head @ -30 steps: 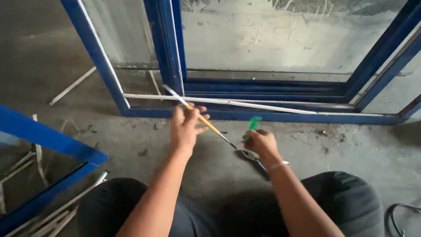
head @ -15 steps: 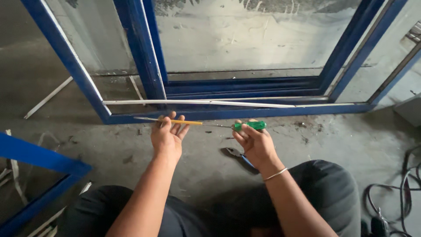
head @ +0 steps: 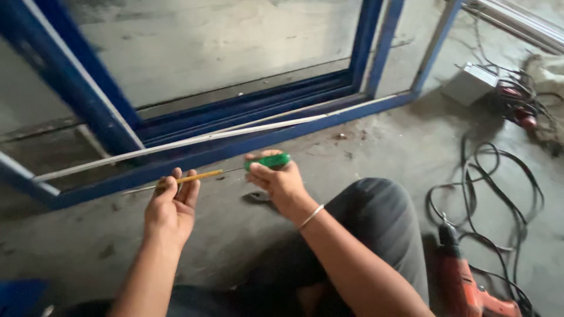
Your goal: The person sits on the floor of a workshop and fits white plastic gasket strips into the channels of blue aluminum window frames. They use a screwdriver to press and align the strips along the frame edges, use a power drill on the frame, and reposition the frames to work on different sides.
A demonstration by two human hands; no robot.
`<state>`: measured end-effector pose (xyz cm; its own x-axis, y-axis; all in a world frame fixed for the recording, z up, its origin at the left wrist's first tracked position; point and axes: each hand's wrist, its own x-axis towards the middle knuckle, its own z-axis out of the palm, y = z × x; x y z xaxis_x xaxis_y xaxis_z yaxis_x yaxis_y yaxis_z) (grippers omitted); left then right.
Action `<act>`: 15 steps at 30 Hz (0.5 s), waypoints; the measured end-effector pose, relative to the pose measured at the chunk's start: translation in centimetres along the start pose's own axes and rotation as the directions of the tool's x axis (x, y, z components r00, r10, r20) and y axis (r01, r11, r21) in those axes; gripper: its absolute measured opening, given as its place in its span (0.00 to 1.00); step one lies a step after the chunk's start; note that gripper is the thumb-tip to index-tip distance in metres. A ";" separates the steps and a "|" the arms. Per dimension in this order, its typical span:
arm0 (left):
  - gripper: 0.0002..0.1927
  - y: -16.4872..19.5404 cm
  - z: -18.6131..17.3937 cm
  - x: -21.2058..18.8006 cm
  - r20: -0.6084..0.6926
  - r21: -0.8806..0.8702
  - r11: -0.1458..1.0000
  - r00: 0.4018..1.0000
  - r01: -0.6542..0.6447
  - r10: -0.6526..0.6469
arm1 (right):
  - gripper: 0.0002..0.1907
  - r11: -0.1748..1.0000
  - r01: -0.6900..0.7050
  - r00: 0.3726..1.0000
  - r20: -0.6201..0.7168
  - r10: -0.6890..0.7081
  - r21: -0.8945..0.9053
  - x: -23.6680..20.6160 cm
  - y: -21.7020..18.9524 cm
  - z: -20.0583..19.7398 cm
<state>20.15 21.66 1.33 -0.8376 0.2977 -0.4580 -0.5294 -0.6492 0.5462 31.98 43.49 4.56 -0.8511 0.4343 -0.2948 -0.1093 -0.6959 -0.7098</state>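
I sit on a concrete floor before a blue window frame (head: 247, 147). My left hand (head: 171, 205) pinches a thin yellow and metal rod (head: 191, 177) that lies nearly level. My right hand (head: 281, 183) grips a green tool handle (head: 269, 160) at the rod's right end. Whether rod and handle are one tool I cannot tell. Dark pliers (head: 257, 197) lie on the floor just under my right hand. A long white strip (head: 194, 141) rests along the frame's bottom rail, beyond both hands.
An orange-red power drill (head: 467, 285) lies by my right knee, with black cables (head: 499, 176) looped across the floor. A grey box (head: 470, 83) with more wiring sits at the far right. Another blue frame corner (head: 20, 293) shows at the bottom left.
My right hand left the pliers on the floor and rose with the green handle. My left hand lowered the rod from a slant to nearly level. My view swung to the right.
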 end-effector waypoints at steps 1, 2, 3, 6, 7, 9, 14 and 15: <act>0.03 -0.3 0.4 -0.4 0.054 0.010 1.000 0.998 -0.011 0.010 | 0.15 1.000 -0.019 0.998 -0.065 0.019 0.004 0.1 0.1 -0.2; 0.05 -0.6 0.8 -0.9 0.105 0.020 1.000 0.994 -0.022 0.020 | 0.15 0.999 -0.041 0.991 -0.131 0.042 0.013 0.2 0.2 -0.5; 0.05 -0.9 1.1 -1.4 0.139 0.059 0.998 0.990 -0.025 0.017 | 0.15 0.998 -0.058 0.987 -0.150 0.059 0.012 0.4 0.2 -0.7; 0.06 -1.1 2.5 -2.5 0.199 0.223 0.975 0.978 0.013 -0.058 | 0.14 0.997 -0.077 0.972 -0.222 0.074 -0.004 1.2 -0.7 -1.1; 0.08 -1.2 3.1 -3.0 0.185 0.310 0.949 0.976 0.055 -0.117 | 0.13 0.998 -0.063 0.966 -0.252 0.056 -0.021 1.5 -1.3 -1.0; 0.14 -1.8 4.8 -3.9 0.107 0.526 0.831 0.956 0.180 -0.274 | 0.10 0.991 0.079 0.962 -0.253 -0.104 -0.108 2.2 -3.2 -0.6; 0.20 -2.9 10.6 -9.3 0.129 0.901 0.429 0.984 -0.065 -0.122 | 0.11 0.647 0.488 0.831 0.083 -0.551 -0.586 2.1 -8.4 1.5; 0.25 -2.2 11.8 -10.4 0.367 0.876 0.279 0.919 -0.393 0.142 | 0.13 0.361 0.609 0.734 0.330 -0.593 -0.706 1.6 -9.0 2.0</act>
<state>28.41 28.20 13.17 -0.8949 0.4380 -0.0859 0.0632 0.3148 0.9470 30.58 49.25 11.78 -0.7294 0.5435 0.4155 -0.1948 0.4172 -0.8877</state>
